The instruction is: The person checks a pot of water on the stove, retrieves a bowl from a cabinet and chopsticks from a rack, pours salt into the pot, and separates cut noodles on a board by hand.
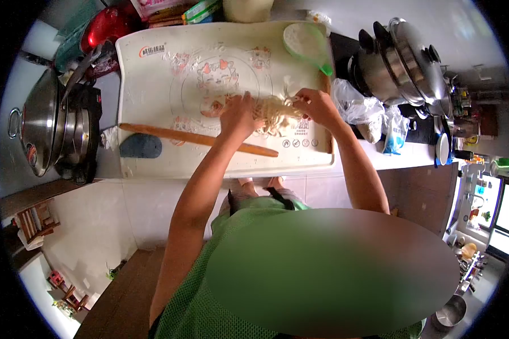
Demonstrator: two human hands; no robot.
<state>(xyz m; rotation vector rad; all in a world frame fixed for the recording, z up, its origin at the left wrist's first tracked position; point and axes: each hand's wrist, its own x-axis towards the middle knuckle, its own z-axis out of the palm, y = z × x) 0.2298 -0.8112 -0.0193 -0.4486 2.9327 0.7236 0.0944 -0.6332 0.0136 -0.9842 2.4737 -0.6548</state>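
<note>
A loose pile of pale, fresh-cut noodles (278,116) lies on a cream printed kneading mat (147,85). My left hand (239,117) is curled at the pile's left edge, its fingers closed on noodles and partly hidden by the back of the hand. At the right side, my right hand (318,107) pinches a few strands between thumb and fingers, slightly lifted from the pile. A long wooden rolling pin (192,137) lies slantwise across the mat, passing under my left forearm. Left of it is a dark grey, rounded flat piece (141,146), perhaps a dough scraper.
A green-rimmed sieve (307,44) with white contents sits at the mat's far right corner. Stacked steel pots (401,62) and plastic bags (356,104) stand to the right. A lidded wok (42,124) is on the left, near a red bowl (108,28).
</note>
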